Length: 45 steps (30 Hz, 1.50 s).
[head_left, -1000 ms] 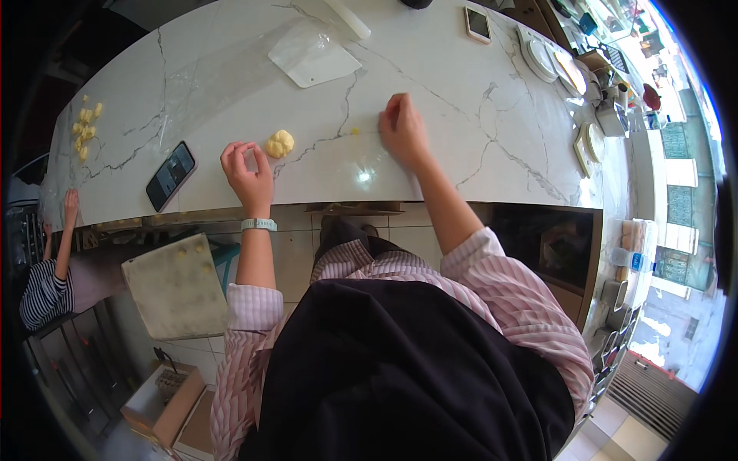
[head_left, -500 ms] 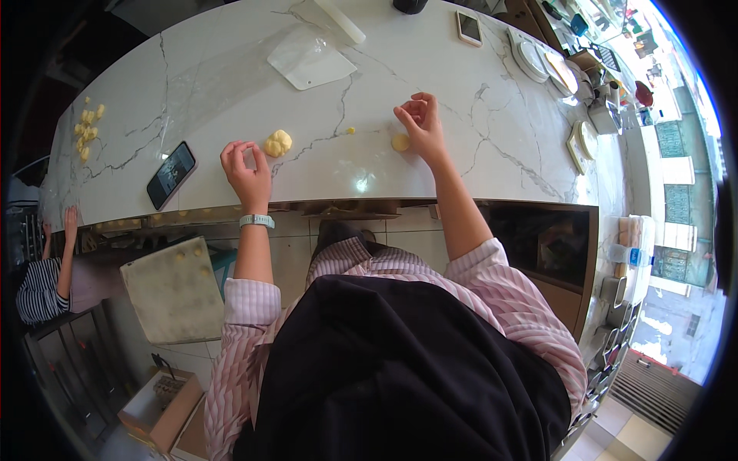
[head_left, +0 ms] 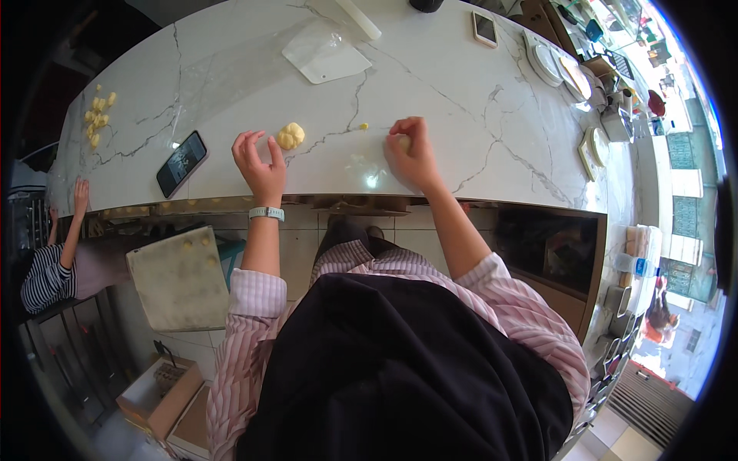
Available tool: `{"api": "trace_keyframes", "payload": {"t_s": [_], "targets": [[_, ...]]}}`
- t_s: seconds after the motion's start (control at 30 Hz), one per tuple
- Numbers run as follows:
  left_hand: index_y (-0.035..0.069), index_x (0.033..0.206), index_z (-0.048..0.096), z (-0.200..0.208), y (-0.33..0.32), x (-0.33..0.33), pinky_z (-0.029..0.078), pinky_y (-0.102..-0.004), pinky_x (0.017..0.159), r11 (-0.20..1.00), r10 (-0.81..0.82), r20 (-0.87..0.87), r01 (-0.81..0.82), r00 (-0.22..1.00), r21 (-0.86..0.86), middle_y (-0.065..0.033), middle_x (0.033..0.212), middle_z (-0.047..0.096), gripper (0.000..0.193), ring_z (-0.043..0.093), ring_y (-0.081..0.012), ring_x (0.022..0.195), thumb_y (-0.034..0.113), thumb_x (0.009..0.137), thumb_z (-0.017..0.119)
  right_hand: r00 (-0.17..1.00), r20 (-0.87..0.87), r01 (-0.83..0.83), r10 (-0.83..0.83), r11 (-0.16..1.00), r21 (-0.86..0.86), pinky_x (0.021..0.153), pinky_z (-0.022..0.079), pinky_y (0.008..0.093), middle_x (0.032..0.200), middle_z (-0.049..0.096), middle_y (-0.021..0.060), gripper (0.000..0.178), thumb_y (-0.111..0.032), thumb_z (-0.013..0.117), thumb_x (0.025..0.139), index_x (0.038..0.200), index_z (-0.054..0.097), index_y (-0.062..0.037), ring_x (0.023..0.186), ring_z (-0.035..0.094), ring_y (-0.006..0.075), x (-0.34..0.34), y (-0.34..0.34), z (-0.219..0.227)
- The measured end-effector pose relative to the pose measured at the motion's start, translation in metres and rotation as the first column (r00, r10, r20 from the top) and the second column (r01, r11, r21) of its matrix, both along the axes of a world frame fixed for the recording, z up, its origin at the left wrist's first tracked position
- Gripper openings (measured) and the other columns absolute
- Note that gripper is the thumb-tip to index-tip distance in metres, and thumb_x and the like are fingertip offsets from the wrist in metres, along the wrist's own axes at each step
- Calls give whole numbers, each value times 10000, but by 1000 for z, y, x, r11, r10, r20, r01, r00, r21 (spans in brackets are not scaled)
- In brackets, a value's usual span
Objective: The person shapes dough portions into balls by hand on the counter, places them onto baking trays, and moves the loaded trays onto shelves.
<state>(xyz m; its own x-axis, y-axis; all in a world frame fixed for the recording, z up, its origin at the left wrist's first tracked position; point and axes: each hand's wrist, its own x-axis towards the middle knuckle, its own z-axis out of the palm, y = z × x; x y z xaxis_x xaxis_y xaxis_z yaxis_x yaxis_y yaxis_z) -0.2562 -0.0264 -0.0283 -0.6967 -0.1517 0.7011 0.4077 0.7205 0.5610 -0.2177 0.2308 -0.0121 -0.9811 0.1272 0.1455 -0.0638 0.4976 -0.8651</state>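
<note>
A pale yellow lump of dough (head_left: 290, 136) rests on the white marble-patterned worktop. Just left of it, my left hand (head_left: 260, 165) hovers with fingers loosely bent and apart, holding nothing. My right hand (head_left: 413, 157) is curled round a small dough ball (head_left: 404, 143) on the worktop; only part of the ball shows between thumb and fingers. Between my two hands lies a tiny yellow dough scrap (head_left: 364, 126), nearer the right one.
A black phone (head_left: 183, 164) lies left of my left hand. Farther off are a white dough scraper (head_left: 327, 61), a white rolling pin (head_left: 358, 19) and another phone (head_left: 485, 28). Several dough pieces (head_left: 97, 119) sit far left, near a co-worker's hand (head_left: 81, 196). Scales (head_left: 543, 61) stand at right.
My right hand has closed over the small dough ball, which was beside its fingers before. My left hand stays open beside the larger lump. The whole view has shifted slightly.
</note>
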Motion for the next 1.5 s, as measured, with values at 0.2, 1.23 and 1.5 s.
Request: {"api": "trace_keyframes", "payload": {"t_s": [0.2,1.23,1.5], "targets": [[28,1134,502,34,121,34,398,-374,926,745,-634,329,667,700,19,-167,1167,492,408,458,-307,1115,128,761,633,960,-34,4,-278,135,-991,946,370,377,1033,472,91,266,40,455,817,1038,357,-69,1001,470,226,29,57,-7],[46,972,613,-157,-320,225,487,-289,701,586,363,812,-790,456,182,-111,891,627,291,621,-197,763,48,682,642,802,-332,575,-496,492,653,839,403,424,1011,510,197,403,-317,629,813,986,535,35,975,478,330,-29,50,-27],[59,946,623,-229,-379,269,494,-355,767,480,435,900,-843,-11,-242,-134,872,648,327,627,-270,834,167,644,684,911,-134,407,-391,792,456,739,474,332,921,536,143,340,-279,621,830,924,505,26,825,540,243,20,43,-44]]}}
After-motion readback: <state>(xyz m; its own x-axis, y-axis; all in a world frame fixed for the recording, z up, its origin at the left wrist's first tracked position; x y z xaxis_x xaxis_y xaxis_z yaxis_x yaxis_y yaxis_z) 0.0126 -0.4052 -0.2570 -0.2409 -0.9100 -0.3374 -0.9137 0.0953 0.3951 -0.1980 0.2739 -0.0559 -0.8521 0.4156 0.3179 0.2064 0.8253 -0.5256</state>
